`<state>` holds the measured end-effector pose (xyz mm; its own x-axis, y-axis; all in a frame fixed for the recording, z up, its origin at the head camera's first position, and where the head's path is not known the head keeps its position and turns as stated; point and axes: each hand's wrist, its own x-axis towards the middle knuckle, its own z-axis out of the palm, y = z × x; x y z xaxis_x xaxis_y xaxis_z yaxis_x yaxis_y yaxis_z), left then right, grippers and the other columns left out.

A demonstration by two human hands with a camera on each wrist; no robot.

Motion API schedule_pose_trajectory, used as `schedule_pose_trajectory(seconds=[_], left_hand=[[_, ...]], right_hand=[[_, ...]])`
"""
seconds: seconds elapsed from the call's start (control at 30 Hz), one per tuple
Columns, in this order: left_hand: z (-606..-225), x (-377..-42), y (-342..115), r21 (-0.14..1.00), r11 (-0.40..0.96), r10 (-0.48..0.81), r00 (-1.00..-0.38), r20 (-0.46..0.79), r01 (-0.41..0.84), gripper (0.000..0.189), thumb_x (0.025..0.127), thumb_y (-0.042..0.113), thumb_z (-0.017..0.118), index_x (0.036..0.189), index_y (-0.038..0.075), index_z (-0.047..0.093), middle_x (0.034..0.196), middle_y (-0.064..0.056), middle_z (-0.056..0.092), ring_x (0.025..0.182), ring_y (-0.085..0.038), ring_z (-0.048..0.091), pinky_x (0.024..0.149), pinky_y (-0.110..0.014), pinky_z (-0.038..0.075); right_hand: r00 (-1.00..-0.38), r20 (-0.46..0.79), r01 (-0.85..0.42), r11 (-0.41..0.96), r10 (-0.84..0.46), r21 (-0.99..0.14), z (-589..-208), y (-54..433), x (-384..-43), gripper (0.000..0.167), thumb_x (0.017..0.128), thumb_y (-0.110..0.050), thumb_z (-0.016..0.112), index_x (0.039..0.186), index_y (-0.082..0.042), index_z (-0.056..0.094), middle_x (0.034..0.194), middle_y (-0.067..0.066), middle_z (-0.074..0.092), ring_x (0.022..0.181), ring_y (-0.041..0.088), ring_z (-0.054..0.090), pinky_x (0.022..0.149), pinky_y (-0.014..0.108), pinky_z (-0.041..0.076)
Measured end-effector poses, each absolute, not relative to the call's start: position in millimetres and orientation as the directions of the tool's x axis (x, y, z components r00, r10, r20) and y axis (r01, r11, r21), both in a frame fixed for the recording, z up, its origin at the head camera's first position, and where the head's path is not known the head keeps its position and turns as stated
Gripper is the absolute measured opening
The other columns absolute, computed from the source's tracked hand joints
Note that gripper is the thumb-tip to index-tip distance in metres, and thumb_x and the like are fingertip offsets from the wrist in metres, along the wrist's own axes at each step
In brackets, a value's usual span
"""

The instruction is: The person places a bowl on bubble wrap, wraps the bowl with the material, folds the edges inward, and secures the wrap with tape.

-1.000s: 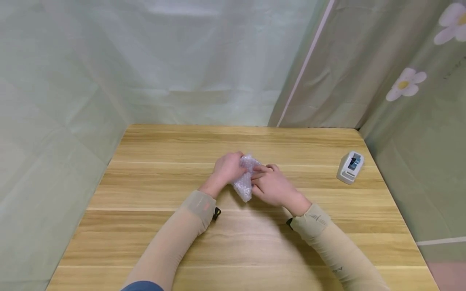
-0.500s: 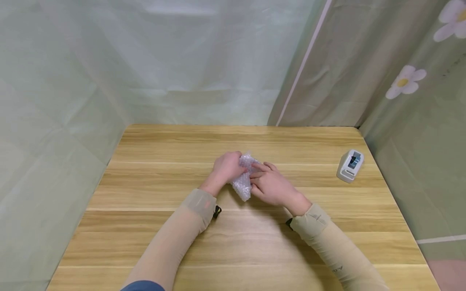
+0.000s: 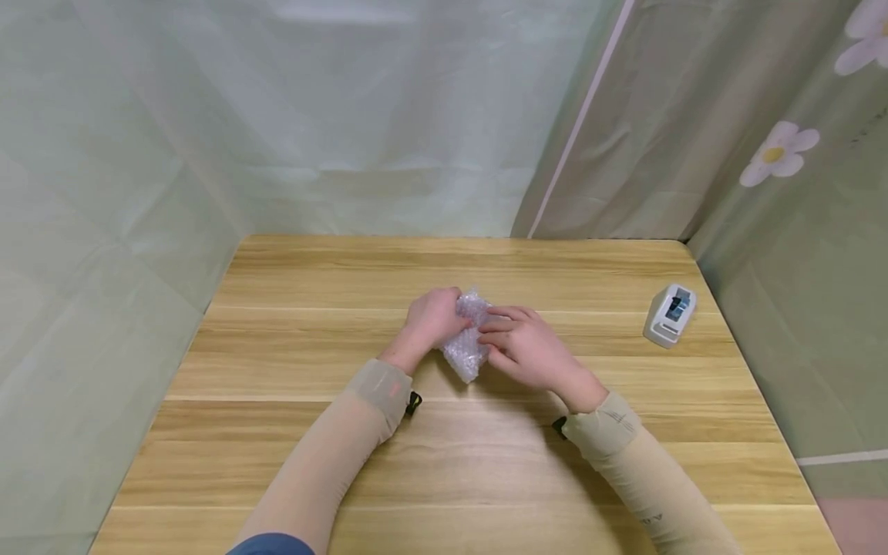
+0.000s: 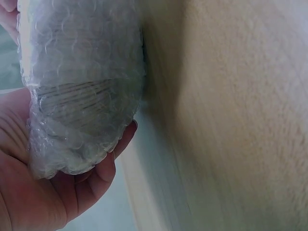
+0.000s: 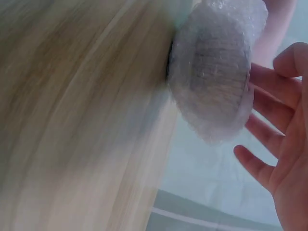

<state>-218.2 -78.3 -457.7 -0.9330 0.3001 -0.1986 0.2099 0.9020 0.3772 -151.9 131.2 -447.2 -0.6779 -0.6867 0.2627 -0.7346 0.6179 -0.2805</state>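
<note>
A bundle of clear bubble wrap (image 3: pixel 466 347) is between my two hands at the middle of the table. My left hand (image 3: pixel 434 317) grips its left side, with fingers curled round the end of the wrap (image 4: pixel 82 96) in the left wrist view. Through the plastic shows a rounded thing with dark, fine ridged lines; its kind is blurred by the bubbles. On the other side, my right hand (image 3: pixel 530 347) lays its fingertips against the bundle. In the right wrist view those fingers (image 5: pixel 269 130) are spread and only slightly bent along the wrap's edge.
A white tape dispenser (image 3: pixel 670 316) stands near the right edge of the wooden table (image 3: pixel 312 439). Pale green curtains (image 3: pixel 381 116) hang behind the table and along both sides.
My right hand has shifted slightly to the right, and its fingers have loosened from the wrap's near face. The left hand keeps its hold in the same spot.
</note>
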Motion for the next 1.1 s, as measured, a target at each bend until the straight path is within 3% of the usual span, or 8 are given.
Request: schedule_pose_trajectory(seconds=[0.17, 0.3, 0.43, 0.57, 0.67, 0.8, 0.93, 1.1], left_hand=[[-458, -218, -78, 0.375, 0.905, 0.291, -0.936, -0.199, 0.201, 0.054, 0.094, 0.041, 0.083, 0.131, 0.005, 0.069, 0.116, -0.013, 0.075, 0.1, -0.03, 0.071, 0.083, -0.047, 0.06], [-459, -217, -79, 0.387, 0.903, 0.281, -0.938, -0.203, 0.186, 0.058, 0.094, 0.041, 0.084, 0.135, 0.005, 0.068, 0.119, -0.013, 0.075, 0.1, -0.029, 0.071, 0.084, -0.047, 0.06], [-458, -216, -79, 0.395, 0.901, 0.276, -0.938, -0.211, 0.177, 0.058, 0.094, 0.041, 0.083, 0.137, 0.005, 0.067, 0.121, -0.012, 0.075, 0.1, -0.028, 0.07, 0.085, -0.047, 0.06], [-458, -216, -78, 0.401, 0.9, 0.274, -0.938, -0.213, 0.172, 0.058, 0.094, 0.041, 0.083, 0.137, 0.004, 0.068, 0.12, -0.012, 0.075, 0.098, -0.028, 0.07, 0.084, -0.046, 0.06], [-457, -216, -77, 0.4, 0.9, 0.273, -0.937, -0.216, 0.17, 0.058, 0.094, 0.041, 0.083, 0.136, 0.004, 0.068, 0.118, -0.012, 0.075, 0.096, -0.027, 0.069, 0.082, -0.045, 0.06], [-457, -216, -76, 0.391, 0.905, 0.268, -0.937, -0.225, 0.165, 0.058, 0.094, 0.041, 0.083, 0.136, 0.005, 0.068, 0.117, -0.011, 0.075, 0.096, -0.026, 0.069, 0.082, -0.044, 0.06], [-457, -215, -77, 0.388, 0.907, 0.266, -0.936, -0.228, 0.163, 0.058, 0.094, 0.041, 0.083, 0.136, 0.004, 0.067, 0.119, -0.012, 0.075, 0.098, -0.028, 0.069, 0.084, -0.046, 0.06], [-457, -215, -78, 0.389, 0.907, 0.265, -0.938, -0.222, 0.164, 0.059, 0.094, 0.041, 0.083, 0.137, 0.004, 0.067, 0.119, -0.013, 0.075, 0.097, -0.028, 0.069, 0.084, -0.046, 0.06]], right_hand=[[-0.689, 0.352, -0.724, 0.581, -0.634, -0.372, -448, 147, -152, 0.024, 0.099, -0.015, 0.066, 0.113, -0.005, 0.083, 0.119, 0.009, 0.079, 0.128, 0.036, 0.066, 0.113, 0.053, 0.048], [-0.767, 0.38, -0.641, 0.584, -0.518, -0.498, -450, 168, -150, 0.023, 0.1, -0.011, 0.065, 0.113, -0.004, 0.082, 0.118, 0.012, 0.079, 0.123, 0.038, 0.068, 0.109, 0.055, 0.051], [-0.891, 0.354, -0.452, 0.634, -0.285, -0.628, -450, 198, -148, 0.021, 0.102, -0.009, 0.064, 0.114, -0.005, 0.081, 0.12, 0.013, 0.078, 0.117, 0.037, 0.07, 0.104, 0.055, 0.052], [-0.962, 0.261, -0.151, 0.643, 0.079, -0.751, -448, 237, -146, 0.022, 0.105, -0.014, 0.063, 0.115, -0.003, 0.079, 0.117, 0.012, 0.078, 0.105, 0.023, 0.071, 0.092, 0.034, 0.055], [-0.926, 0.147, 0.07, 0.54, 0.348, -0.839, -446, 270, -145, 0.026, 0.105, -0.02, 0.062, 0.12, -0.001, 0.074, 0.111, 0.003, 0.075, 0.097, 0.008, 0.065, 0.082, 0.02, 0.049], [-0.828, -0.038, 0.29, 0.368, 0.559, -0.884, -450, 314, -141, 0.031, 0.103, -0.024, 0.062, 0.128, -0.006, 0.065, 0.107, -0.012, 0.061, 0.096, -0.002, 0.055, 0.081, 0.017, 0.044], [-0.78, -0.208, 0.442, 0.284, 0.59, -0.851, -461, 345, -136, 0.047, 0.103, -0.027, 0.061, 0.143, -0.004, 0.055, 0.114, -0.009, 0.054, 0.096, 0.001, 0.051, 0.081, 0.016, 0.045], [-0.798, -0.292, 0.501, 0.311, 0.527, -0.808, -470, 359, -131, 0.064, 0.105, -0.038, 0.061, 0.15, 0.005, 0.05, 0.13, 0.009, 0.055, 0.1, 0.013, 0.05, 0.079, 0.021, 0.045]])
